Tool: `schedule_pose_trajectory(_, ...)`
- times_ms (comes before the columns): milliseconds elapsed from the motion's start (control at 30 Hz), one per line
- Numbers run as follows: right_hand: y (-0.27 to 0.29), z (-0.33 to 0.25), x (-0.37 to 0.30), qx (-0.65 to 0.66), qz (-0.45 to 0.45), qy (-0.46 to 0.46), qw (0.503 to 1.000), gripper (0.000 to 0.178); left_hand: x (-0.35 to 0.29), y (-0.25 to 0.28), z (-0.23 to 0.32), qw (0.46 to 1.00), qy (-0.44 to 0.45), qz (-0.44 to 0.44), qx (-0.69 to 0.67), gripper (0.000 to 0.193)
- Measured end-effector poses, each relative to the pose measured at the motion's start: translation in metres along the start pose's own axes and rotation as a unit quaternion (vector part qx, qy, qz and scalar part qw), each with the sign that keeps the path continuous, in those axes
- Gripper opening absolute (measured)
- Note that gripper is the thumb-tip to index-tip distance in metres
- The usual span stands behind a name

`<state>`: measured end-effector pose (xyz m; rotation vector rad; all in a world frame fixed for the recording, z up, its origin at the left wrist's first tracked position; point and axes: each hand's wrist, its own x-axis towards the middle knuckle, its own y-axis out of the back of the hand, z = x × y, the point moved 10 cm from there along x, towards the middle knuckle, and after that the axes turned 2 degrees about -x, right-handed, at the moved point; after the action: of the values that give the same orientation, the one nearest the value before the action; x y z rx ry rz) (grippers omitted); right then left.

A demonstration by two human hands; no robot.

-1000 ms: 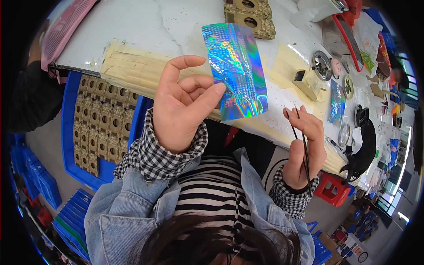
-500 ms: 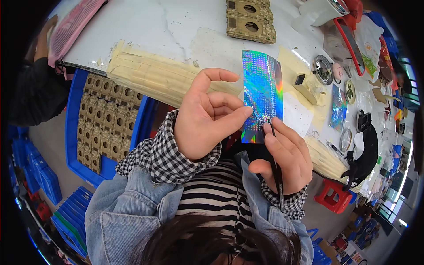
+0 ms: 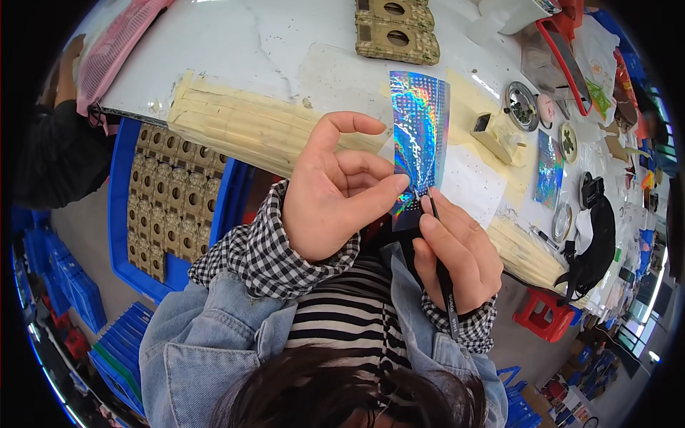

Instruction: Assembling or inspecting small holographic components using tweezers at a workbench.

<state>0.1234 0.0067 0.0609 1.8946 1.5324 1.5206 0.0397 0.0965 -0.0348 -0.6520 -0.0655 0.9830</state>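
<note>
My left hand (image 3: 325,185) pinches the lower left edge of a shiny holographic sheet (image 3: 417,128) between thumb and forefinger. Small dots in rows cover the sheet, which is held up over the table's near edge. In my right hand (image 3: 462,257) is a pair of black tweezers (image 3: 444,282), gripped like a pen. Their tips meet the lower part of the sheet, close to my left thumb. Whether something tiny sits between the tips cannot be made out. Beyond the sheet, camouflage-patterned housings (image 3: 396,43) with round holes lie on the white table (image 3: 235,43).
Below the table's left edge, a blue crate (image 3: 132,267) holds rows of similar housings. A pink basket (image 3: 121,57) and another person's dark sleeve (image 3: 61,153) are at far left. Rightward lie a metal dish (image 3: 521,107), another holographic sheet (image 3: 548,167) and a black pouch (image 3: 596,242).
The sheet has tilted slightly, so its reflections differ. My right thumb has drawn in against the tweezers, and their tips have shifted a little left. My left hand keeps its pinch.
</note>
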Motion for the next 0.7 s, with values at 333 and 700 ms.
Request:
schedule_pose_trajectory(333,-0.0034,0.0004,0.0007,0.005,-0.002,-0.006,1.000,0.028,-0.0005,0.0027,0.0012,1.000,-0.002,-0.002,-0.005,0.051)
schedule_pose_trajectory(700,-0.0051,0.0023,0.0006,0.007,0.003,-0.016,1.000,0.027,-0.0008,0.0054,0.0000,1.000,-0.005,0.010,-0.001,0.051)
